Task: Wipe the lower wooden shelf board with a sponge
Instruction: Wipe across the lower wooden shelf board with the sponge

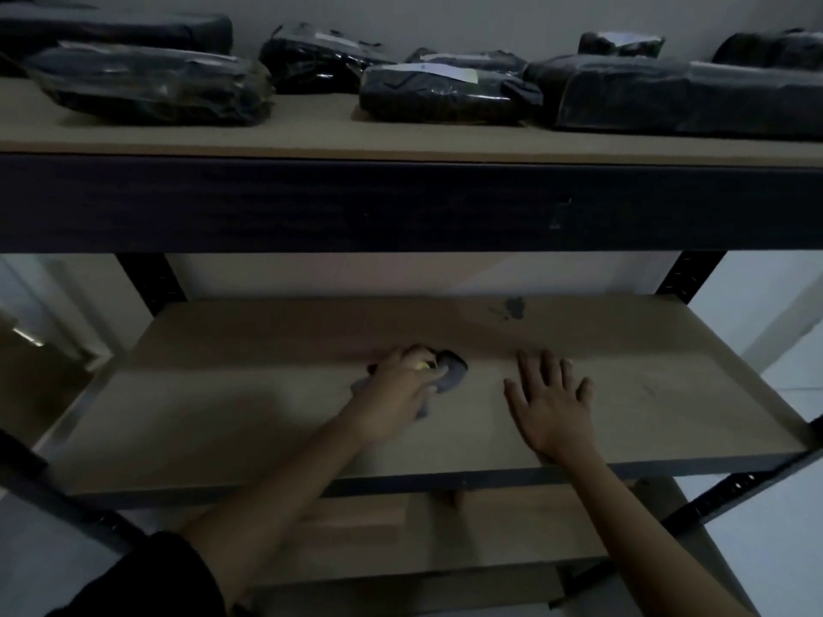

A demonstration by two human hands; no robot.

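Observation:
The lower wooden shelf board (249, 420) is a tan panel in a dark metal rack, dimly lit. My left hand (401, 389) presses down near the board's middle, shut on a dark grey sponge (452, 371) that shows a bit of yellow under my fingers. Part of the sponge sticks out past my fingertips to the right. My right hand (550, 403) lies flat on the board to the right of the sponge, fingers spread, holding nothing. A dark stain (512, 308) marks the board at the back right.
The upper shelf (311, 131) carries several black plastic-wrapped packages (445, 89). A thick dark rail (401, 202) runs across its front. Black rack posts (153, 278) stand at the back corners. Another wooden board (445, 541) lies below.

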